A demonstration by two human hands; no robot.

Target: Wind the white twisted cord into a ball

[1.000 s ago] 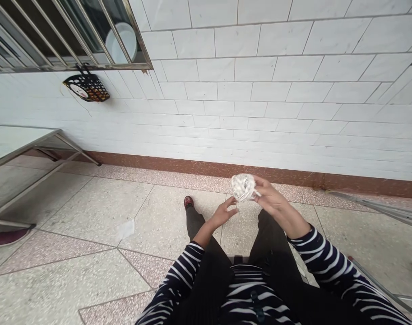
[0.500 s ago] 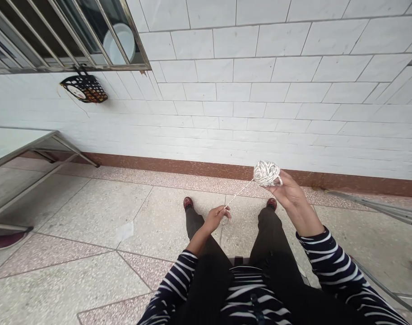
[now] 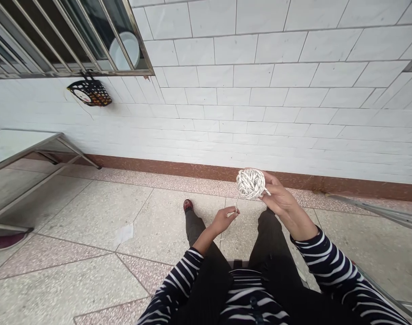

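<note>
A ball of whitish twisted cord [image 3: 250,184] sits in my right hand [image 3: 276,194], with the fingers behind it and the thumb along its lower side. A short loose end sticks out at the ball's right. Below and to the left, my left hand [image 3: 226,218] pinches the cord strand [image 3: 237,206] between thumb and fingertips. That strand runs up from the pinch to the ball over a short gap. Both hands are held in front of my body, above the floor.
A white tiled wall [image 3: 253,108] with a brown skirting stands ahead. At the left are a metal-framed table [image 3: 30,140], a barred window [image 3: 73,36] and a black basket [image 3: 90,92] hanging below it. A pale paper scrap [image 3: 125,233] lies on the floor. Grey metal tubing [image 3: 378,207] is at right.
My right hand has moved left and slightly down with the ball, nearer my left hand. My left hand has shifted a little right. The strand between them has become much shorter.
</note>
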